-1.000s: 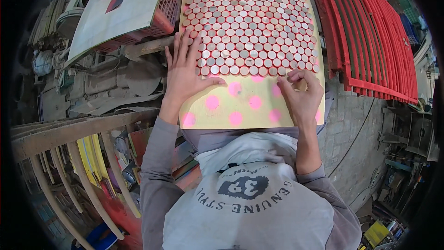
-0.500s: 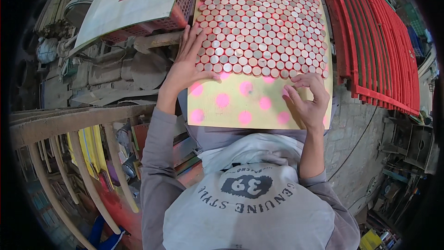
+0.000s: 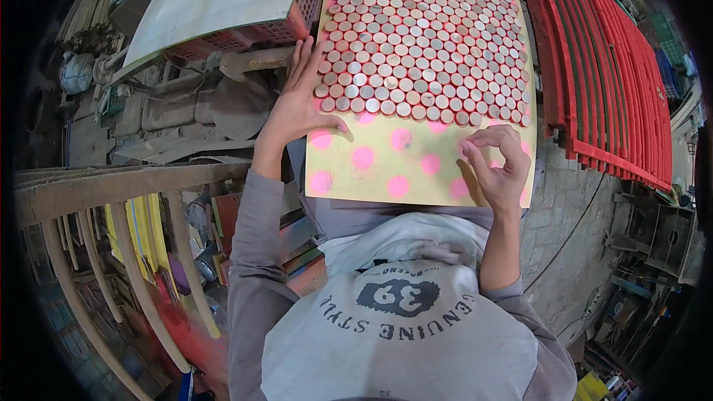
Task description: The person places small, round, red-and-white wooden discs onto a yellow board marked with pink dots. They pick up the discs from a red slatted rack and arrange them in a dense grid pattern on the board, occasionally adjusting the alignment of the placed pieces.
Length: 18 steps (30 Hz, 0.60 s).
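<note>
A pale yellow board (image 3: 375,185) with pink spots lies before me. Rows of small round discs (image 3: 416,52), pale on top and red at their sides, cover its far part. My left hand (image 3: 297,100) rests along the board's left edge, fingers stretched forward and thumb spread just below the nearest row. Over the bare near-right part hovers my right hand (image 3: 499,160), its fingers curled and its thumb tip close to the index finger. Whatever sits in this pinch, if anything, is too small or hidden to make out.
A red slatted frame (image 3: 594,74) stands along the right. At the far left, a white panel (image 3: 238,11) lies on a red plastic crate (image 3: 305,1). A wooden railing (image 3: 134,194) stands at my left. A dark cable (image 3: 568,234) runs over the paved floor (image 3: 561,178).
My right thumb and index finger have drawn closer together. My left thumb has bent slightly back from the nearest discs. The whole view has shifted a little; the disc rows look the same.
</note>
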Motion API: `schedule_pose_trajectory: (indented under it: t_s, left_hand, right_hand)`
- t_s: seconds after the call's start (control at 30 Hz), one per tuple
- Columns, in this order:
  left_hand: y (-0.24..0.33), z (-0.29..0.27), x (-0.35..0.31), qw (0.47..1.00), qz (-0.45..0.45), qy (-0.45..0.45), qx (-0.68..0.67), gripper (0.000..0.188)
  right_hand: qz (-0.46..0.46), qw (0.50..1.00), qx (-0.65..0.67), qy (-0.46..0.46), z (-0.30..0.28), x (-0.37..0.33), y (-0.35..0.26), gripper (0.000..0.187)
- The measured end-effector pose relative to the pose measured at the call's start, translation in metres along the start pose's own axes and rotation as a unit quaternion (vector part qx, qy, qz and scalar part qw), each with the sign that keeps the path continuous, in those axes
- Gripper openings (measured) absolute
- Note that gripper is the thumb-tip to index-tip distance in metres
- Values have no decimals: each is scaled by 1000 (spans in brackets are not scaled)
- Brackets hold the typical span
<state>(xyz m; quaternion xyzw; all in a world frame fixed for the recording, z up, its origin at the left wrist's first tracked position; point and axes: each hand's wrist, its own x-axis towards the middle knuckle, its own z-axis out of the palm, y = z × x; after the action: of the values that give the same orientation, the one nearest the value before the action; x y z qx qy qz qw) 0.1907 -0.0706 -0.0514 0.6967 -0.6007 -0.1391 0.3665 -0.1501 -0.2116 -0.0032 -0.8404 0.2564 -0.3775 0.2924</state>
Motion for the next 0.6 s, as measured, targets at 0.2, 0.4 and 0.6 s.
schedule_pose_trajectory:
  t_s: [0.2,0.4,0.6]
  left_hand:
    - [-5,5,-2,997,-49,-31,48,153]
    - [-2,6,2,990,-57,-55,115,155]
    - [-2,8,5,975,-58,-101,187,144]
  right_hand:
    - [9,1000,0,5,-1,0,1,17]
    - [-5,1000,23,8,1,-2,3,18]
    - [62,996,59,23,7,-9,7,23]
